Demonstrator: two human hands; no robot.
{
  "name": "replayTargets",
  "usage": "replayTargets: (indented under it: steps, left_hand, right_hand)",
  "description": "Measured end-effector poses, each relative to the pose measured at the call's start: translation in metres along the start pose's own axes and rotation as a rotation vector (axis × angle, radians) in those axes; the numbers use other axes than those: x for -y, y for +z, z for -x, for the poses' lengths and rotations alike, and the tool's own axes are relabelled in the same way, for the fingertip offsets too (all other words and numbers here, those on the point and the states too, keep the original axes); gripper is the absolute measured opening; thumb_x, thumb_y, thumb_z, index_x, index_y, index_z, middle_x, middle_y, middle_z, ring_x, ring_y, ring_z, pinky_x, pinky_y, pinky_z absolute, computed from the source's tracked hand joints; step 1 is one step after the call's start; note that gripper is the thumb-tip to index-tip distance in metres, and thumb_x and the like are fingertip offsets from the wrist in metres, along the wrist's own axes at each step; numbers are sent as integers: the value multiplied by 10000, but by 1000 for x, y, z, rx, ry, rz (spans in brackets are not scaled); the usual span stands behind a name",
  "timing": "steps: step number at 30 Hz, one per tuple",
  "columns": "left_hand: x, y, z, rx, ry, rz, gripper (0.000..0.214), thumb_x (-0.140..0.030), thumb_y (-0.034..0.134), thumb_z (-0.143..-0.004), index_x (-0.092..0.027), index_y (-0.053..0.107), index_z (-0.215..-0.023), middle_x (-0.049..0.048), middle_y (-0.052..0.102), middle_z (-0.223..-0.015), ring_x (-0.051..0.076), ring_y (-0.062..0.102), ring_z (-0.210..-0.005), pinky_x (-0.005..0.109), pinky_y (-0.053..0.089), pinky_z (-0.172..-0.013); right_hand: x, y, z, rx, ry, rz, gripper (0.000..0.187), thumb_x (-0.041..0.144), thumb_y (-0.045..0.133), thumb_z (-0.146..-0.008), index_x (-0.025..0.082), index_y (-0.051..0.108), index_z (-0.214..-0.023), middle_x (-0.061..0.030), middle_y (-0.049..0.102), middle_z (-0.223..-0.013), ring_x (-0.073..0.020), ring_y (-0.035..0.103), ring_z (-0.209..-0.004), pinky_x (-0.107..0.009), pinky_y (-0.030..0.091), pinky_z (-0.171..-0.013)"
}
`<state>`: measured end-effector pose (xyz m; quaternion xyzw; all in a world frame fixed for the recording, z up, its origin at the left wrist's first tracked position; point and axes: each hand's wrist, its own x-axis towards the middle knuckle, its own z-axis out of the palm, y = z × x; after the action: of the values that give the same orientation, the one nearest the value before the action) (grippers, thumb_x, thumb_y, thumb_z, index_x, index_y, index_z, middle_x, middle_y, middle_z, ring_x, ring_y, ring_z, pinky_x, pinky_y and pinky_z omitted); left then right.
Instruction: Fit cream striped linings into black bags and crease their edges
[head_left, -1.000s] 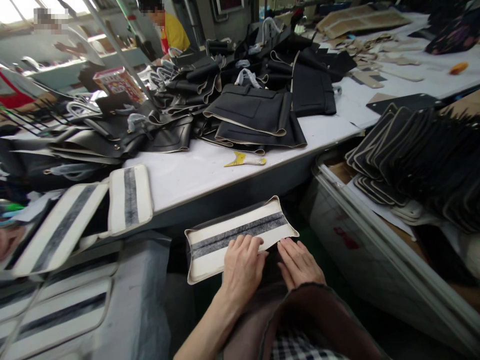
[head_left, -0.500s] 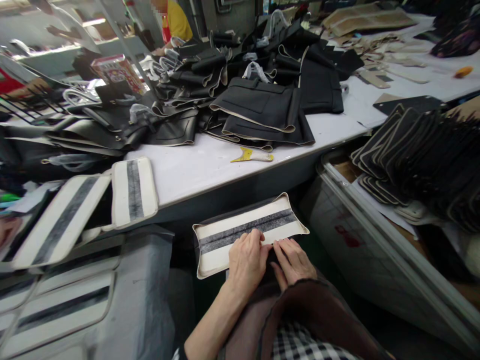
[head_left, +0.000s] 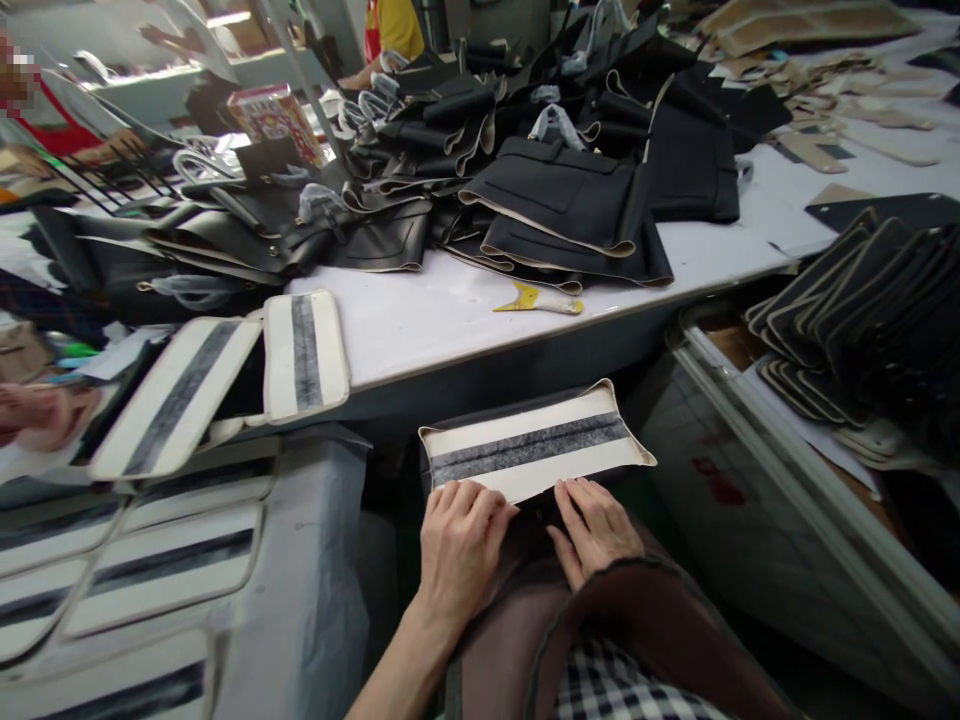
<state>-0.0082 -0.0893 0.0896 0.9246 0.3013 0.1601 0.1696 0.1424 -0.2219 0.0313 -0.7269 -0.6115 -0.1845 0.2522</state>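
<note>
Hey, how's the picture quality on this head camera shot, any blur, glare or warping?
Head view: the left hand, right hand and cream panel are sharp; the left edge smears with motion blur; wide-lens stretching skews the white table; a ceiling light blows out top left.

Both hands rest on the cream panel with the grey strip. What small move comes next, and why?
Probably slide both hands apart along the near edge, pressing it flat: the left hand and right hand sit close together on the cream rectangular panel with the grey strip, and its far corners curl up.
</note>
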Motion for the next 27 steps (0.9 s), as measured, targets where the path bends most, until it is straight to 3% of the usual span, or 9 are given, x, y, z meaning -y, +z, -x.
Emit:
replayTargets:
  steps: [5, 12, 18, 27]
  left_hand:
    - [16, -4, 16, -3, 68, 51, 84, -230, 582, -935, -225, 639, -997, 18, 666, -953, 208, 559, -921, 364, 410, -832]
    - [14, 0, 8, -6, -15, 65, 165, -281, 566, -945, -207, 624, -810, 19, 646, -836, 201, 549, -828, 363, 394, -788]
    - [7, 1, 3, -40, -94, 21, 191, -262, 588, -921, -197, 577, -742, 20, 625, -770, 206, 537, -792, 369, 374, -771]
    - [7, 5, 2, -72, -134, 39, 171, -260, 613, -902, -199, 557, -752, 13, 618, -755, 204, 539, -775, 369, 379, -765]
  right_hand:
    - [5, 1, -4, -13, -42, -1, 346, 208, 510, -939, 26, 591, -1222, -193, 637, -1125, -323, 567, -1092, -457, 501, -913]
    - [11, 3, -3, 4, -55, -31, 383, 195, 545, -920, 44, 566, -1271, -190, 631, -1144, -321, 566, -1099, -460, 501, -927]
    - [21, 13, 5, -5, 9, -90, 467, 197, 523, -938, 130, 491, -1399, -148, 625, -1199, -300, 550, -1156, -462, 460, -1008]
    - [35, 30, 1, -54, -133, -60, 509, 250, 489, -946, 82, 466, -1426, -157, 662, -1152, -281, 583, -1122, -433, 452, -1026]
